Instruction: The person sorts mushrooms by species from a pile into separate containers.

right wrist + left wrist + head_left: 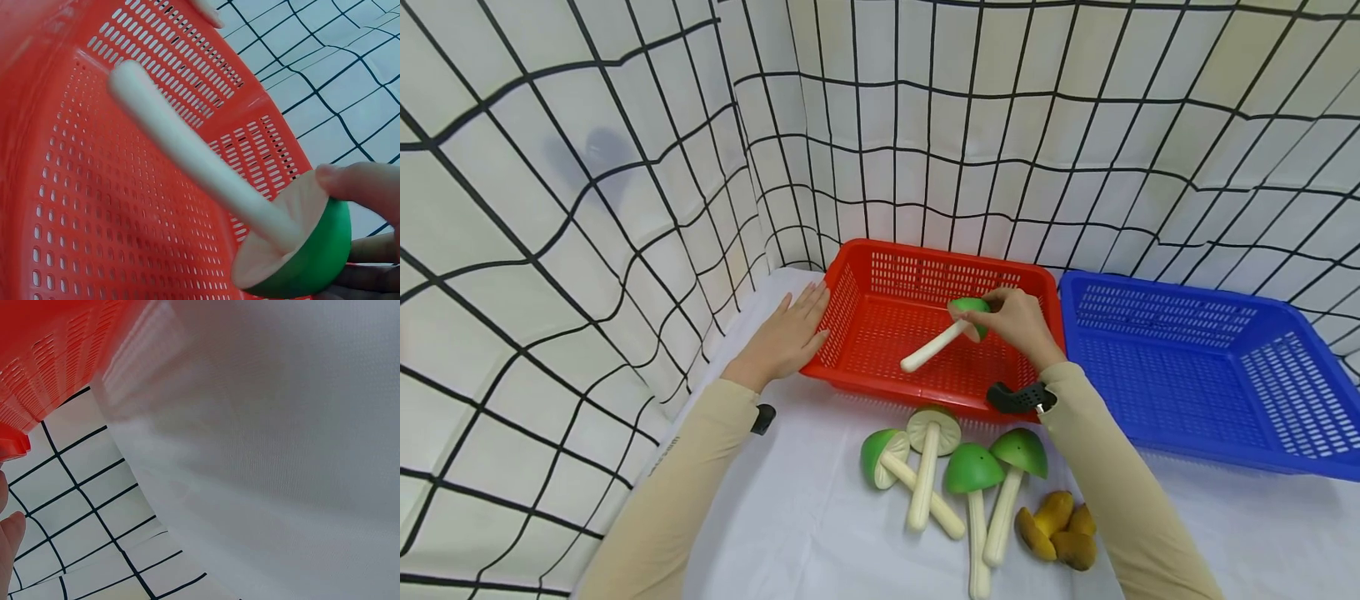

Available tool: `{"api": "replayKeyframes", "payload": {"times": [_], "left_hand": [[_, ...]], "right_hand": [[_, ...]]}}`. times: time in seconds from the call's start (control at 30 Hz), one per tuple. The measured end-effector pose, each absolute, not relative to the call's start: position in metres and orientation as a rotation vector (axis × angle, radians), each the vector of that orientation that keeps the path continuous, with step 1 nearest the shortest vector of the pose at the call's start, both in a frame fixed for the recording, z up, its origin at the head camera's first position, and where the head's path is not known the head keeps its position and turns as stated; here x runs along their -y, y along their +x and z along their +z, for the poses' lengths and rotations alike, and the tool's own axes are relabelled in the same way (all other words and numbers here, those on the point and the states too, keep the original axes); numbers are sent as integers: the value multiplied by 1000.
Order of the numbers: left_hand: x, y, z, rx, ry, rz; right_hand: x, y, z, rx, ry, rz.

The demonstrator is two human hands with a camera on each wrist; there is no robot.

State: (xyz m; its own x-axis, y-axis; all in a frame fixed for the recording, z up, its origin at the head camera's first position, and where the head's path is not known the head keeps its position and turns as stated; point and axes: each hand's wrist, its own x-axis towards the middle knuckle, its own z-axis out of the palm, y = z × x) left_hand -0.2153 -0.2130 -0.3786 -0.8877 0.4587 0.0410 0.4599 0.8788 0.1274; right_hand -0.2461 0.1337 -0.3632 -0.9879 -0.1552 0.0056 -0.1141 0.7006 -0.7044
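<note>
My right hand (1017,323) holds a toy mushroom (938,343) by its green cap, over the inside of the red basket (880,379). In the right wrist view the mushroom's pale stem (187,156) slants up and left, with thumb and fingers on the cap's rim. My left hand (792,333) rests with straight fingers against the left rim of the red basket; in the left wrist view only some fingertips (9,531) show beside the basket's edge. In front of the basket lie several more green-capped mushrooms (973,471), some crossing each other.
A blue basket (1157,400) stands right of the red one. Small brown-yellow mushrooms (1056,529) lie near the right forearm. A white cloth (805,517) covers the table. Black grid netting (925,158) over white sheeting rises behind and to the left.
</note>
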Motion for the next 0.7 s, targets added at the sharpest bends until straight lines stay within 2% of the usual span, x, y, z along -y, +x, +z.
{"api": "replayKeyframes", "payload": {"times": [0.7], "left_hand": [[213,-217,-379,3034,-743,-208]], "right_hand": [[-133,-247,-368,-2783,-330,-976]]}}
